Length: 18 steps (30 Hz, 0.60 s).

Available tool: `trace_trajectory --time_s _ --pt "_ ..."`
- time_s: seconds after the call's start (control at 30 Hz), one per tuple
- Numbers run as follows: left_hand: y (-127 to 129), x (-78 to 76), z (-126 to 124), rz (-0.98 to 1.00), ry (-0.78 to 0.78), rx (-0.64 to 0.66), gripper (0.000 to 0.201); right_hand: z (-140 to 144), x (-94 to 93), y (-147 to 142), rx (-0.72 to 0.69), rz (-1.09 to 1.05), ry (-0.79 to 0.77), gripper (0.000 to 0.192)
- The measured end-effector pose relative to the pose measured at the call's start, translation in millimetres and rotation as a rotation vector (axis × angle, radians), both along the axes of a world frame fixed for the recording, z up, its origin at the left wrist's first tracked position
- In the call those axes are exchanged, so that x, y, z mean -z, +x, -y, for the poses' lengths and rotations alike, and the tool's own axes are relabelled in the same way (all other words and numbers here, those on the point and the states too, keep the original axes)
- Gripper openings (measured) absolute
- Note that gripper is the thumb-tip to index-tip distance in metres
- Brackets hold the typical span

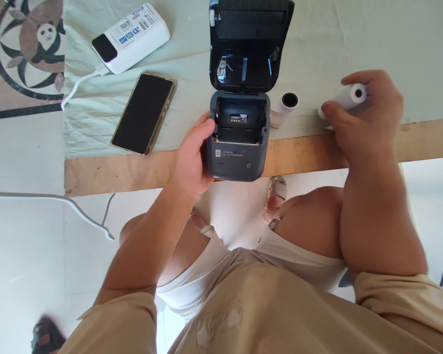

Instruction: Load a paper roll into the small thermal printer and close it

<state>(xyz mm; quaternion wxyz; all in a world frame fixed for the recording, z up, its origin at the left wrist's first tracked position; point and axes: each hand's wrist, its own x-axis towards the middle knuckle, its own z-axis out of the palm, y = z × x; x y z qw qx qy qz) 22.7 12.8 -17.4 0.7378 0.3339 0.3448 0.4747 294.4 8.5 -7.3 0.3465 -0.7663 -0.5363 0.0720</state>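
Note:
A small dark grey label printer [238,147] stands at the near edge of the table with its lid [248,44] flipped up and its paper bay empty. My left hand [192,157] grips the printer's left side. My right hand [365,115] holds a white paper roll [350,96] just above the table at the right. A second white paper roll [283,109] lies on the cloth right beside the printer.
A black phone [143,113] lies face up left of the printer. A white power bank [131,37] with a white cable [77,86] sits at the back left. A pale green cloth [354,44] covers the wooden table [114,172]. My knees are under the edge.

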Motion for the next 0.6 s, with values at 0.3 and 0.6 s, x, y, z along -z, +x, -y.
trace_trajectory --time_s 0.3,0.6 --pt "1.7 3.5 0.5 -0.007 0.020 -0.016 0.029 -17.2 -8.1 1.9 0.012 -1.024 0.008 0.055" --pt "2.0 3.0 -0.5 0.000 0.033 -0.004 0.026 -2.8 -15.6 -33.5 -0.174 -0.774 0.150 0.066"
